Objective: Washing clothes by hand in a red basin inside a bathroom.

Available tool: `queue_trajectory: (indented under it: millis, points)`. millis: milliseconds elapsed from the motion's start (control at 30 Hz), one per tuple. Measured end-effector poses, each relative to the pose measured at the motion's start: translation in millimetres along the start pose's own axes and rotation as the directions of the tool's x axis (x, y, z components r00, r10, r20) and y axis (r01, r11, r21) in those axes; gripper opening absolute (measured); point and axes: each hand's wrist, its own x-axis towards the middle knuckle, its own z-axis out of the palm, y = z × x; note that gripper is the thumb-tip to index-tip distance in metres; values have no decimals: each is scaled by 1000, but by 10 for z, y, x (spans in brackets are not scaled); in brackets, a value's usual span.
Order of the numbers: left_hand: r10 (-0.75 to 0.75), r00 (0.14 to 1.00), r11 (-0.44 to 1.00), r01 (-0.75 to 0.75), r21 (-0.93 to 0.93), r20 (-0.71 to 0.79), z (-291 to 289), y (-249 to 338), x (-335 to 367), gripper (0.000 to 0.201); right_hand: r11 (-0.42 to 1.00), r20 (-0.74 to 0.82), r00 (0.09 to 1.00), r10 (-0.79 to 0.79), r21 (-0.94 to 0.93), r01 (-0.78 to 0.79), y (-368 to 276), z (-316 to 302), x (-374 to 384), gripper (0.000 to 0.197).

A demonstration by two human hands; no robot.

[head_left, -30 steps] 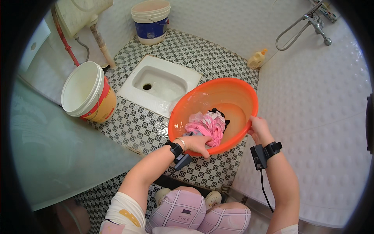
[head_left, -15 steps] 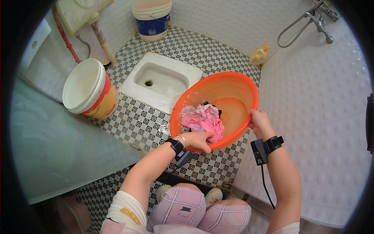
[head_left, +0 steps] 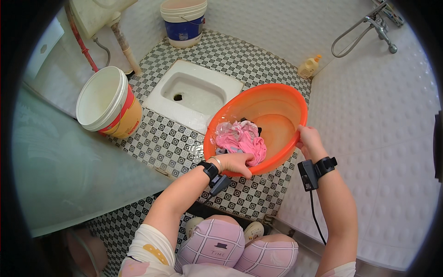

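Note:
An orange plastic basin [head_left: 277,131] is tilted toward its left side over the tiled floor. Wet pink clothes [head_left: 242,141], with some grey and black cloth among them, lie bunched in its lower left part. On the near rim is my left hand [head_left: 234,163], its thumb over the edge and its other fingers inside against the clothes, partly hidden. My right hand [head_left: 310,142] grips the right rim, fingers curled round it. Clear water glistens at the basin's left edge and on the tiles beside it.
A white squat toilet [head_left: 159,99] is set in the floor just left of the basin. Left of that stands a yellow-and-red bucket [head_left: 127,121]; a blue-and-white bucket [head_left: 183,31] is at the back. A yellowish bottle [head_left: 308,68] and a shower mixer [head_left: 380,31] are on the right. A frosted glass panel [head_left: 78,171] borders the left.
The view has shifted slightly. Both hands keep their hold on the tilted basin, and less splashing water shows around the clothes at its left side.

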Motion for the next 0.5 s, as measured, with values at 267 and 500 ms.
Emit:
queue_trajectory:
  millis: [267,500]
  points:
    - [-15,1000,1000,15,-10,8,-25,30,-11,62,1000,-2,1000,8,-1,-8,-13,10,30,26]
    - [-17,1000,999,17,-48,-1,15,-21,-3,62,1000,-5,1000,8,-8,-8,-26,28,-17,24]
